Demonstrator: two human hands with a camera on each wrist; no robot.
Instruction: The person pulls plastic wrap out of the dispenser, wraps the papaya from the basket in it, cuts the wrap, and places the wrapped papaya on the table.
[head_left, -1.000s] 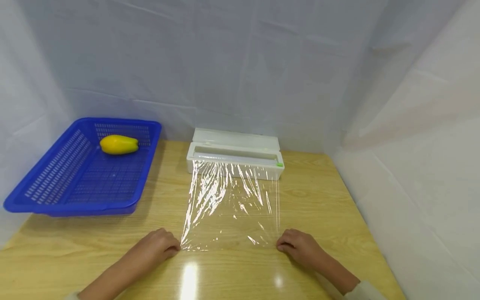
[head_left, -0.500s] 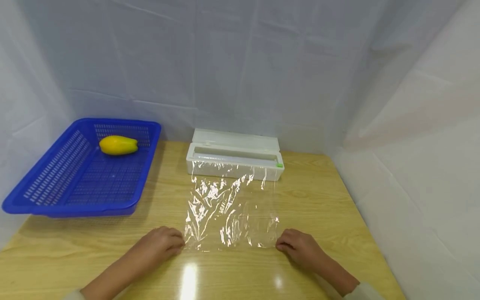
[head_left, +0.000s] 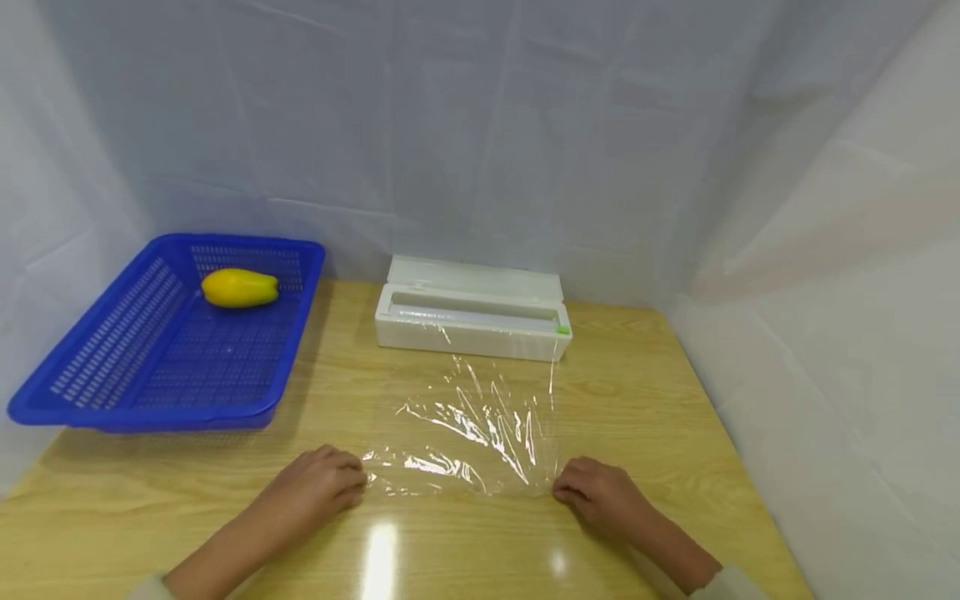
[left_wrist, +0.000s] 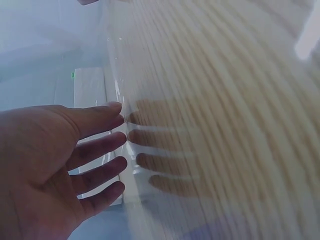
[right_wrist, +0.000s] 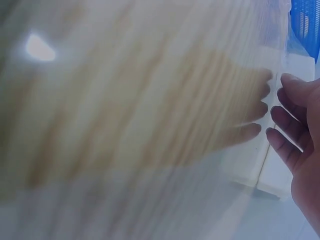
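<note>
From where I stand, a sheet of clear, shiny plastic film (head_left: 491, 425) lies between the person's two hands and runs forward from them to a long white box (head_left: 472, 342), well ahead on the pale, wood-grained table (head_left: 637, 400). The left hand (head_left: 321, 483) is palm-down at the near left corner of the film, its thumb and forefinger tips together on the edge as if pinching it, the other fingers straight and a little apart. The right hand (head_left: 597, 493) has the near right corner, apparently pinched between thumb and forefinger, the rest fanned loosely. The box's flat white lid (head_left: 474, 277) is tipped back on the far side from the hands, and inside the opening a pale roll (head_left: 472, 318) shows. As for progress, I'd judge the drawing-out done: the film reaches the hands, wrinkled and glinting. Cutting it free seems left, since its edge appears to run right up to the box, where the small bright-green piece (head_left: 562, 330) sits at the end ahead of the right hand. Beyond the left hand and off to its outer side stands a blue, slotted plastic basket (head_left: 142, 419); in its far end lies a plump yellow fruit (head_left: 240, 288) with a greenish tip, nothing visibly wrapped round it. No brand, label or writing can I read on box, basket or fruit.
</note>
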